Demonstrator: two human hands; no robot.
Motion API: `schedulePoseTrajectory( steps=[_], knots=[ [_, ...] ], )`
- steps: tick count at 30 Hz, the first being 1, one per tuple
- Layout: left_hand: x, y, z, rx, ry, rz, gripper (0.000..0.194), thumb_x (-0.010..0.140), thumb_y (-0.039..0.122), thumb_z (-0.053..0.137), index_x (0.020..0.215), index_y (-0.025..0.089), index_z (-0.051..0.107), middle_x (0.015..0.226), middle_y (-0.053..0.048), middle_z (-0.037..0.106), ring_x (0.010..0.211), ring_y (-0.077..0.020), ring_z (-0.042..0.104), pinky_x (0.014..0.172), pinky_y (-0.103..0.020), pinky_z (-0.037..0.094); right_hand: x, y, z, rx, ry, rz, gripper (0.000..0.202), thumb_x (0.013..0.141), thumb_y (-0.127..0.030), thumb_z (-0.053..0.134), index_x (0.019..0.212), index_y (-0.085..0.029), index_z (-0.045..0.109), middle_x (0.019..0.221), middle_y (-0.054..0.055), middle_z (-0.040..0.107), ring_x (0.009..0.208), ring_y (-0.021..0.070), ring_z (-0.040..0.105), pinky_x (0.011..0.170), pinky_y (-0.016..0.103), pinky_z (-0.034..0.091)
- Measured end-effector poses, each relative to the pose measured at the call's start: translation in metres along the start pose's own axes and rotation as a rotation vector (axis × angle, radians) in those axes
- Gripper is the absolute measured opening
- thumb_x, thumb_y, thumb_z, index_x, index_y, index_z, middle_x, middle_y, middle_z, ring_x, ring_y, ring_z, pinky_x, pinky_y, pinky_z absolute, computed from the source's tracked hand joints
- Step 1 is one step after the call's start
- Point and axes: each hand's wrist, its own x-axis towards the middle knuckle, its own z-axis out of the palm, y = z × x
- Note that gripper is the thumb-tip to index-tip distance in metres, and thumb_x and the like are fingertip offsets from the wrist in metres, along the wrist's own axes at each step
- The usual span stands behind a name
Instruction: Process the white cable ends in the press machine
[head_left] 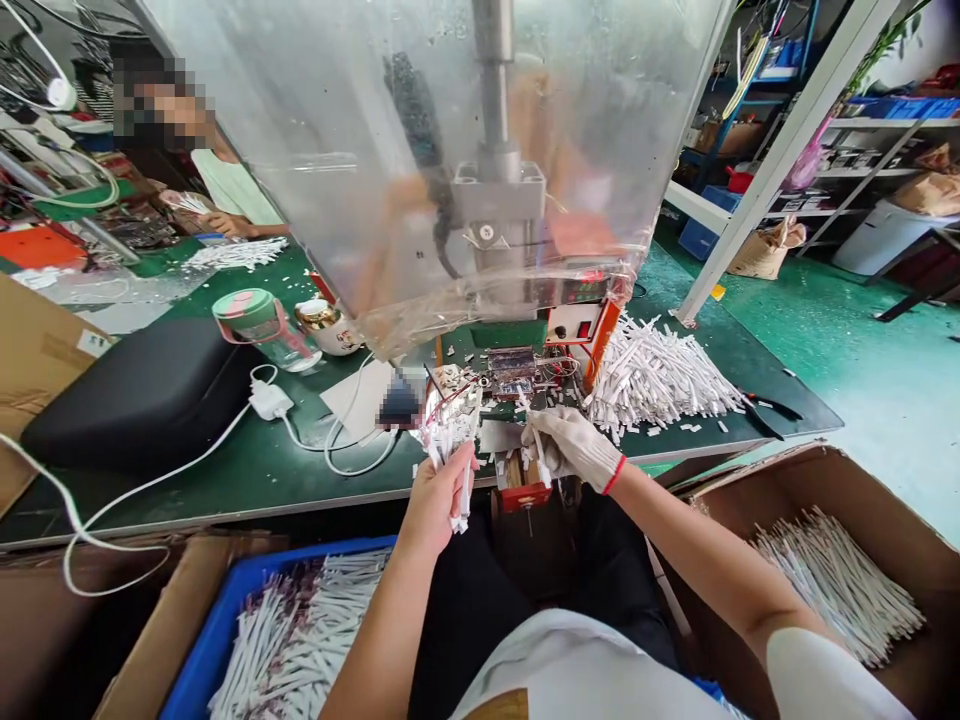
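Observation:
My left hand (435, 497), bare, is closed around a bundle of thin white strips (452, 432), which stick out above and below the fist. Thin reddish wires show at the bundle's upper end. Wearing a white knitted glove with a red cuff, my right hand (576, 446) pinches a slim white strip (541, 462) in front of the press. Just beyond the fingers sits a small metal fixture (514, 368), with white scraps around it. Above it hangs the press ram (499, 190), seen through a clear plastic shield (322, 120). A red-ended block (525, 497) juts from the table edge between my hands.
White strips form a large pile (660, 380) at right, beside pliers (772, 408). A blue bin (202, 640) and a cardboard box (832, 480) hold more strips. A black cushion (142, 395), lidded bottle (262, 330) and white cable (270, 400) lie left. Another person (232, 185) sits beyond.

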Motion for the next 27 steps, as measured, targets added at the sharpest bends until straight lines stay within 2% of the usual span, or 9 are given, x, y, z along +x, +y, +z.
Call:
schedulePoseTrajectory(
  steps=[5, 10, 15, 18, 21, 24, 25, 27],
  knots=[
    [-0.011, -0.004, -0.016, -0.047, 0.065, -0.008, 0.043, 0.067, 0.050, 0.085, 0.058, 0.016, 0.060, 0.036, 0.012, 0.028, 0.032, -0.0015, 0.024, 0.034, -0.015, 0.018, 0.023, 0.012, 0.009, 0.066, 0.085, 0.029, 0.042, 0.087, -0.052, 0.060, 0.071, -0.013, 0.067, 0.050, 0.002, 0.062, 0.030, 0.0095, 0.049, 0.028, 0.019, 0.035],
    [-0.013, -0.010, -0.029, -0.051, 0.088, -0.007, 0.042, 0.069, 0.048, 0.084, 0.057, 0.016, 0.059, 0.037, 0.011, 0.030, 0.033, -0.0022, 0.026, 0.035, -0.016, 0.017, 0.031, 0.010, 0.010, 0.079, 0.112, 0.087, 0.037, 0.090, -0.042, 0.056, 0.069, -0.013, 0.067, 0.052, 0.005, 0.065, 0.030, 0.0096, 0.050, 0.027, 0.018, 0.033],
    [-0.016, -0.009, -0.032, 0.065, 0.066, -0.022, 0.047, 0.070, 0.055, 0.080, 0.056, 0.017, 0.056, 0.040, 0.006, 0.044, 0.033, -0.0041, 0.032, 0.035, -0.018, 0.017, 0.034, 0.006, 0.015, 0.067, 0.142, 0.112, 0.036, 0.091, -0.040, 0.055, 0.068, -0.013, 0.065, 0.051, 0.005, 0.064, 0.030, 0.0098, 0.049, 0.027, 0.019, 0.031],
    [-0.018, -0.003, -0.029, 0.135, 0.027, -0.022, 0.044, 0.070, 0.057, 0.079, 0.063, 0.016, 0.062, 0.043, 0.005, 0.048, 0.034, -0.0056, 0.035, 0.036, -0.019, 0.019, 0.034, 0.004, 0.013, 0.014, 0.115, 0.112, 0.037, 0.092, -0.042, 0.052, 0.071, -0.014, 0.064, 0.053, 0.005, 0.064, 0.031, 0.0097, 0.048, 0.029, 0.020, 0.031],
    [-0.020, 0.006, -0.027, 0.241, -0.044, 0.017, 0.039, 0.074, 0.054, 0.076, 0.071, 0.015, 0.068, 0.042, 0.006, 0.047, 0.037, -0.0067, 0.036, 0.039, -0.020, 0.025, 0.025, -0.009, 0.004, -0.208, 0.150, 0.058, 0.033, 0.092, -0.047, 0.054, 0.080, -0.017, 0.061, 0.057, 0.002, 0.064, 0.037, 0.0106, 0.052, 0.035, 0.020, 0.034],
    [-0.017, 0.018, -0.023, 0.379, -0.139, 0.020, 0.034, 0.076, 0.049, 0.074, 0.071, 0.016, 0.068, 0.042, 0.006, 0.046, 0.040, -0.0082, 0.039, 0.043, -0.021, 0.032, 0.004, -0.037, -0.007, -0.572, 0.208, -0.144, 0.038, 0.091, -0.057, 0.058, 0.088, -0.018, 0.061, 0.067, 0.000, 0.064, 0.050, 0.0110, 0.056, 0.045, 0.020, 0.037],
    [-0.016, 0.022, -0.022, 0.424, -0.173, 0.008, 0.033, 0.076, 0.049, 0.074, 0.071, 0.017, 0.067, 0.043, 0.006, 0.047, 0.040, -0.0086, 0.040, 0.044, -0.022, 0.032, -0.004, -0.048, -0.010, -0.685, 0.158, -0.209, 0.040, 0.091, -0.058, 0.058, 0.090, -0.018, 0.062, 0.071, 0.000, 0.065, 0.055, 0.0113, 0.058, 0.048, 0.020, 0.038],
    [-0.012, 0.029, -0.018, 0.512, -0.247, -0.029, 0.033, 0.075, 0.049, 0.074, 0.071, 0.018, 0.066, 0.045, 0.006, 0.048, 0.041, -0.0091, 0.041, 0.043, -0.022, 0.032, -0.019, -0.065, -0.012, -0.840, -0.032, -0.282, 0.038, 0.092, -0.055, 0.057, 0.092, -0.018, 0.066, 0.077, 0.000, 0.065, 0.064, 0.0116, 0.058, 0.055, 0.021, 0.039]
  ],
)
